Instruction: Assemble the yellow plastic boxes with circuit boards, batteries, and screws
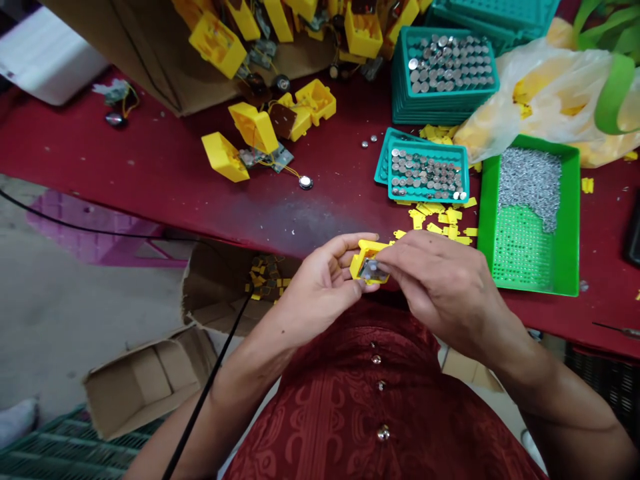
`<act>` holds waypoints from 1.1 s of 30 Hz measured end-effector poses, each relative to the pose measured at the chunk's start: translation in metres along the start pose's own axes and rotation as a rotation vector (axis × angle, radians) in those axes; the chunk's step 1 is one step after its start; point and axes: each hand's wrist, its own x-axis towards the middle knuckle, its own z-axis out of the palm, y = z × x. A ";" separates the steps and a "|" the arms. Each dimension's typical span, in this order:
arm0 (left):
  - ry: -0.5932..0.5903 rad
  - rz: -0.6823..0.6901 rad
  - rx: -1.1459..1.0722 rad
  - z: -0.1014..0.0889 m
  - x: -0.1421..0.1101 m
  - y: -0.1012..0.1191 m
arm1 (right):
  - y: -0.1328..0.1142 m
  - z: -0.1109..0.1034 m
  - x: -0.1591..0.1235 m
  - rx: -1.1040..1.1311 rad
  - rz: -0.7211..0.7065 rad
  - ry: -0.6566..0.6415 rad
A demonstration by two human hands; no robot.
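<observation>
Both my hands are held together over the front edge of the red table (210,207). My left hand (320,287) grips a small yellow plastic housing (367,261) from the left side. My right hand (440,287) comes in from the right, with its fingertips on the housing and on a silvery piece (373,270) set inside it. My fingers hide part of the housing and most of that piece. Loose yellow plastic parts (440,220) lie just beyond my right hand.
Stacked teal trays (425,173) hold rows of silver button cells. A green tray (525,220) holds small metal pieces. Yellow housings with wires (255,133) lie at the back, near a plastic bag (545,100). Cardboard boxes (210,300) stand below the table edge.
</observation>
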 end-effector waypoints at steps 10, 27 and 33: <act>0.021 0.028 0.038 -0.005 0.005 -0.012 | 0.004 0.011 -0.005 -0.047 -0.057 0.082; 0.127 -0.023 0.007 0.001 0.003 -0.019 | 0.010 0.039 -0.015 -0.039 -0.054 0.376; 0.102 0.042 0.187 0.008 0.004 -0.021 | 0.011 0.041 -0.022 -0.116 0.001 0.386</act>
